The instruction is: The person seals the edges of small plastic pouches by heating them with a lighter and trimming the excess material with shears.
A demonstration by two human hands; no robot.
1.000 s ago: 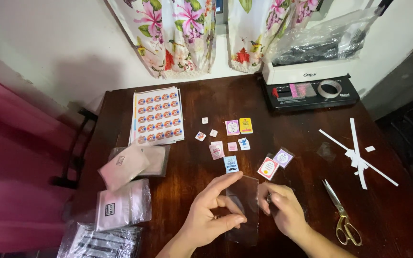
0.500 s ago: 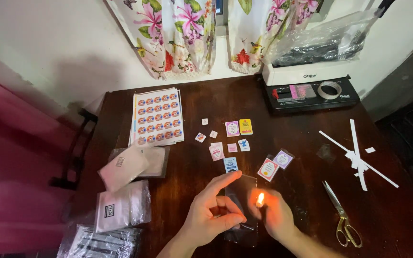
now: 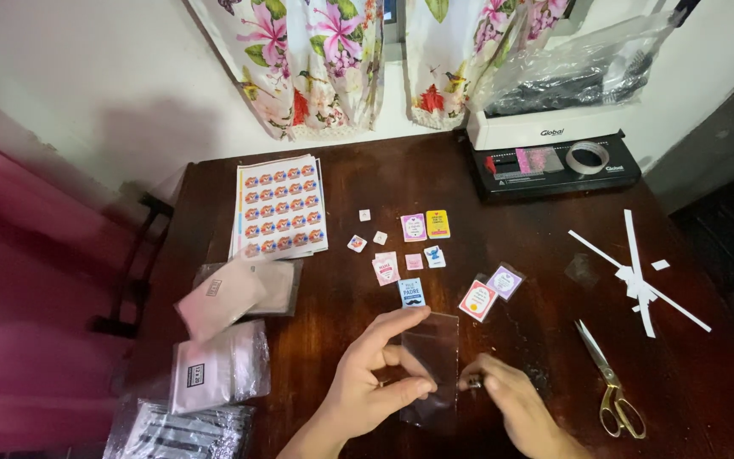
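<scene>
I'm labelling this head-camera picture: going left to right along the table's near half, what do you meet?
Packets of white bags → left hand → clear plastic sleeve → right hand → scissors.

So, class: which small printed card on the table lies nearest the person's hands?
The blue-and-white card, just above the left hand; the other cards lie farther up or to the right.

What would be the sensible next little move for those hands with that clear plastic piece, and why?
Probably slipping one small card into the clear plastic sleeve. The left hand pinches the sleeve upright, it looks empty, the right hand is at its edge, and cards lie just beyond.
</scene>
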